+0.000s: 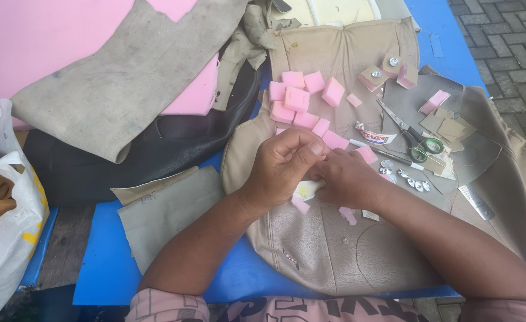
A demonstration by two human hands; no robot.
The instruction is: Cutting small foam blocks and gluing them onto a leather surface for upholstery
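My left hand (281, 164) and my right hand (349, 179) meet over a beige leather cover (334, 250) on a blue table (108, 274). Their fingers close together on a small pale piece (308, 189), mostly hidden between them. Just beyond the hands lies a pile of pink foam squares (301, 98). Small pink foam scraps (347, 214) lie on the leather under my right wrist. Green-handled scissors (415, 140) and several small silver buttons (409, 177) lie right of my right hand.
A glue tube (375, 136) lies beyond my right hand. Foam blocks topped with buttons (388, 73) and tan cut pieces (447, 128) sit at the far right. A grey cloth (126, 77) over pink foam sheet (42, 42) fills the left; a white plastic bag (6, 238) stands at the left edge.
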